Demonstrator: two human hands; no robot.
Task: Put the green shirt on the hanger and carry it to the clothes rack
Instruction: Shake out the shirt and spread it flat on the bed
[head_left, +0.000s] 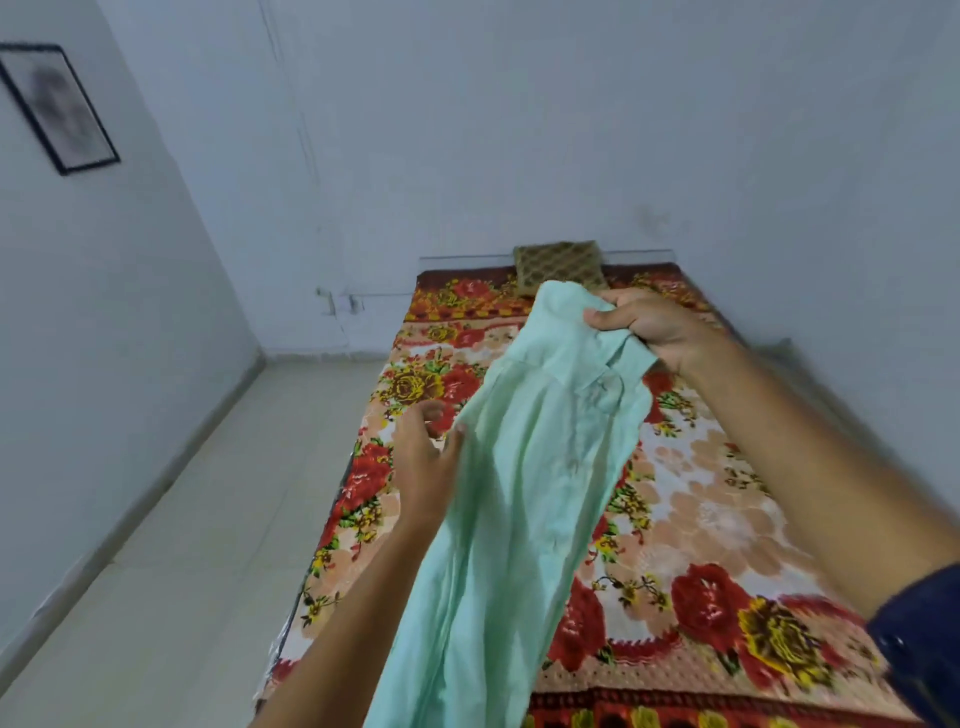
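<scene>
Pale mint-green cotton shirt (524, 493) is hanging lengthwise above the bed with the red-and-yellow floral blanket (701, 499), its collar end up near the far end of the bed, its tail running off the bottom edge. Right hand (644, 325) is gripping the collar, fingers curled round the cloth. Left hand (423, 457) is lying beside the shirt's left edge, fingers loose, thumb touching the fabric. Brown patterned pillow (561, 262) is sitting at the bed's far end; black-framed picture (57, 106) is hanging on the wall left of the bed.
</scene>
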